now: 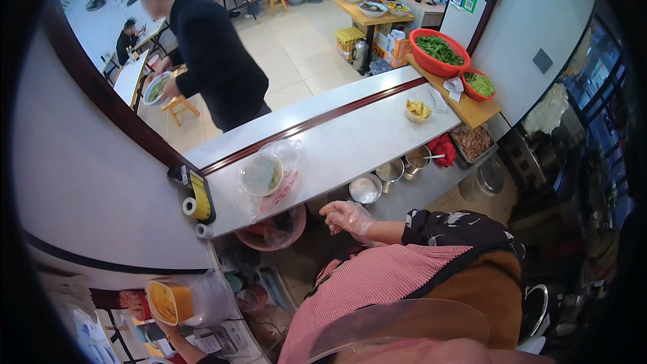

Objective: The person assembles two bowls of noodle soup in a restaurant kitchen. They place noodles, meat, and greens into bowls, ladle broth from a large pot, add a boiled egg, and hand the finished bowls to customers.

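At the lower left, my left hand [170, 329] grips a clear plastic tub [172, 302] of orange contents, tilted on its side; most of the fingers are hidden behind it. My right hand [349, 218], in a thin clear glove, hangs just off the counter's near edge, its fingers loosely bent and apart with nothing seen in them. Steel pots [365, 189] stand just beyond it. A lidded round bowl [261, 175] with some green inside sits on a clear plastic bag on the white counter [323, 138]. Below that edge is a pink basin [286, 232] with plastic in it.
At the counter's right end are red basins of chopped greens [438, 54], a bowl of yellow pieces [418, 110] and a tray of brown meat [472, 143]. Yellow rolls [197, 207] stand left. Beyond the counter, a person in black [216, 61] carries a bowl [158, 87].
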`<act>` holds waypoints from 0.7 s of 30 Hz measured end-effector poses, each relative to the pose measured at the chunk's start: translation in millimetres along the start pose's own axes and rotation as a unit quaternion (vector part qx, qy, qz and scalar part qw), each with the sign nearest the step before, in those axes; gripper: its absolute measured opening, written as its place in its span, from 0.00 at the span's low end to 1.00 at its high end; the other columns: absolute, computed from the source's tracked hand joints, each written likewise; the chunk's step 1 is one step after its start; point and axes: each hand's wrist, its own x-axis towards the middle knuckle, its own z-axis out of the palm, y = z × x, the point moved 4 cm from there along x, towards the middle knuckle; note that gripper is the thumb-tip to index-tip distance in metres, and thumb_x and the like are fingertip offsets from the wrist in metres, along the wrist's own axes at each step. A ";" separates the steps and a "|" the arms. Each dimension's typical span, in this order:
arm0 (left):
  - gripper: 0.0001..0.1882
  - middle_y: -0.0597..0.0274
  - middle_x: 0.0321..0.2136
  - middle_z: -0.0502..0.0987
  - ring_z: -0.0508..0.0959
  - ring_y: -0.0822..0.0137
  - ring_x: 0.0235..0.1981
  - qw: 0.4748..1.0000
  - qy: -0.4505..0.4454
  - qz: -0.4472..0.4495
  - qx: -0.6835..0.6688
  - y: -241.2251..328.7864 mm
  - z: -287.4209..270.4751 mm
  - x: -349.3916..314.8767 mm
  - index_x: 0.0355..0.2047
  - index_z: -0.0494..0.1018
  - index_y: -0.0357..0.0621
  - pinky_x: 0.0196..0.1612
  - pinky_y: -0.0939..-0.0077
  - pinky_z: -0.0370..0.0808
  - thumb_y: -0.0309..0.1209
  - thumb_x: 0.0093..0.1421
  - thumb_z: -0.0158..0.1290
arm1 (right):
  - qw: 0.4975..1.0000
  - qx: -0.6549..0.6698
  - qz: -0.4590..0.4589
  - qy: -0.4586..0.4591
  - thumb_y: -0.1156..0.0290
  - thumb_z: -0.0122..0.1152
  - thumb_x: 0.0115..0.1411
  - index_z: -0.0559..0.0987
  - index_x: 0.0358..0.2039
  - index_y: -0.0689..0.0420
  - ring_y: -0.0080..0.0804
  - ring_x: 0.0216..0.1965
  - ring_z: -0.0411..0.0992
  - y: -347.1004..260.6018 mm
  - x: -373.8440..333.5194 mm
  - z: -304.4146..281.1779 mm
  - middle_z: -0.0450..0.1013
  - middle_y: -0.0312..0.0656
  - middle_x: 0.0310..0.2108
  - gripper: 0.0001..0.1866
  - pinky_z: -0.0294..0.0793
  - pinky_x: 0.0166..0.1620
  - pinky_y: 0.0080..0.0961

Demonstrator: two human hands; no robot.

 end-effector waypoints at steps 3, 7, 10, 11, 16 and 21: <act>0.14 0.50 0.35 0.79 0.78 0.55 0.40 0.985 -0.004 0.141 0.103 -2.4 -6.1 -14.6 0.40 0.77 0.36 0.49 0.69 0.73 0.32 0.55 0.59 | 1.000 0.009 0.018 0.015 0.70 0.54 0.63 0.74 0.46 0.61 0.22 0.30 0.71 4.3 -1.1 -2.6 0.71 0.35 0.31 0.13 0.74 0.37 0.20; 0.22 0.43 0.40 0.77 0.77 0.49 0.43 0.972 -0.231 -0.036 0.019 -37.5 -4.9 -17.1 0.44 0.74 0.35 0.53 0.59 0.72 0.29 0.48 0.61 | 1.000 0.000 0.023 0.008 0.71 0.51 0.64 0.75 0.48 0.64 0.24 0.31 0.72 7.8 -2.0 -4.2 0.71 0.39 0.33 0.15 0.76 0.38 0.22; 0.23 0.43 0.41 0.76 0.76 0.48 0.45 0.963 -0.226 -0.070 0.125 -53.4 -11.4 -26.9 0.45 0.74 0.35 0.53 0.59 0.71 0.29 0.46 0.62 | 1.000 -0.004 0.013 -0.004 0.71 0.51 0.64 0.75 0.48 0.64 0.24 0.32 0.72 7.7 -1.7 -2.8 0.72 0.38 0.33 0.15 0.77 0.38 0.22; 0.24 0.43 0.41 0.76 0.76 0.48 0.45 0.960 -0.214 -0.072 0.165 -55.6 -12.8 -30.5 0.45 0.74 0.35 0.53 0.59 0.71 0.29 0.46 0.62 | 1.000 -0.010 0.027 0.000 0.71 0.51 0.64 0.75 0.48 0.64 0.24 0.32 0.72 8.3 -1.8 -2.6 0.72 0.38 0.33 0.15 0.77 0.38 0.22; 0.26 0.43 0.43 0.75 0.75 0.48 0.47 0.929 -0.198 -0.101 0.297 -48.9 -19.1 -43.7 0.46 0.74 0.36 0.54 0.58 0.71 0.29 0.44 0.64 | 1.000 -0.001 0.013 -0.012 0.71 0.51 0.64 0.75 0.48 0.63 0.24 0.32 0.72 5.7 -5.9 -0.3 0.72 0.38 0.33 0.14 0.77 0.38 0.22; 0.29 0.43 0.46 0.75 0.74 0.47 0.49 0.878 -0.201 -0.118 0.419 -28.3 -26.3 -47.4 0.47 0.74 0.37 0.55 0.58 0.70 0.28 0.42 0.65 | 1.000 -0.006 0.011 -0.016 0.70 0.52 0.64 0.74 0.46 0.62 0.22 0.32 0.71 3.5 -10.5 -0.5 0.70 0.36 0.32 0.13 0.75 0.39 0.21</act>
